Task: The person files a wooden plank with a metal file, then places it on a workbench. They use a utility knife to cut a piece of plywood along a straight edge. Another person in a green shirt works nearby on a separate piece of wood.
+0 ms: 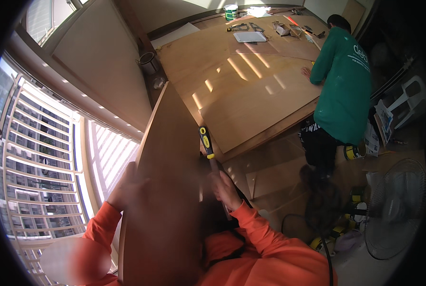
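The left hand (124, 185) grips the board (170, 138) by its edge, best kept steady, while the right hand (226, 191) clasps the yellow-and-black-handled tool (206, 141).

A broad tan wooden table (175, 65) stands toward one o'clock. A light-brown rectangular board (263, 102) lies at its six o'clock, a flat white rectangular piece (249, 36) at its twelve.

One file (206, 143), one held board (167, 148), one co-worker (342, 88).
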`<state>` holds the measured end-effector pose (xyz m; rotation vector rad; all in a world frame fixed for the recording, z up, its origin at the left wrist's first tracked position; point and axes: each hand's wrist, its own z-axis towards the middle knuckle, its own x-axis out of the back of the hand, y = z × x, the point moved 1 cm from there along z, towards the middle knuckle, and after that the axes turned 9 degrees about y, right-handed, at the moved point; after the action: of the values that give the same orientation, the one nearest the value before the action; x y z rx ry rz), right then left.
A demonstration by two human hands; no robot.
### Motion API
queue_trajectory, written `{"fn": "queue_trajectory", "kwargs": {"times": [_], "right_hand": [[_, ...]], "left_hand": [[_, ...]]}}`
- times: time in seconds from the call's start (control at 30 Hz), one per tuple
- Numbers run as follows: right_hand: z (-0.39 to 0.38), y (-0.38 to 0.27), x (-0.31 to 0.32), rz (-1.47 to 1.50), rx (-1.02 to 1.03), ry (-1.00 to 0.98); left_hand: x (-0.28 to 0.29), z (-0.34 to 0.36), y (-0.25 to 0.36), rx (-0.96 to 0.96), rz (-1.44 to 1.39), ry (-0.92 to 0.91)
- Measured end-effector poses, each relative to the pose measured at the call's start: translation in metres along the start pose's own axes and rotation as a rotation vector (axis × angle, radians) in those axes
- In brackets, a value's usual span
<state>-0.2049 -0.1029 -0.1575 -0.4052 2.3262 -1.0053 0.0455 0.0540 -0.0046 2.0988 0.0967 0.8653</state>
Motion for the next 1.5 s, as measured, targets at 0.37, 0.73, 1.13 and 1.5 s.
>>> {"fn": "queue_trajectory", "kwargs": {"times": [0.37, 0.73, 1.13, 1.5], "right_hand": [[0.021, -0.022, 0.007, -0.155, 0.627, 0.197], [-0.028, -0.108, 0.019, -0.124, 0.544, 0.191], [-0.044, -0.042, -0.035, 0.266, 0.479, 0.281], [0.168, -0.112, -0.071, 0.304, 0.331, 0.287]], "left_hand": [[-0.042, -0.021, 0.074, -0.112, -0.009, 0.002], [-0.004, -0.192, 0.141, -0.268, -0.176, 0.248], [-0.033, -0.233, 0.160, -0.565, 0.066, 0.222], [-0.020, 0.017, 0.201, -0.337, 0.346, 0.200]]}}
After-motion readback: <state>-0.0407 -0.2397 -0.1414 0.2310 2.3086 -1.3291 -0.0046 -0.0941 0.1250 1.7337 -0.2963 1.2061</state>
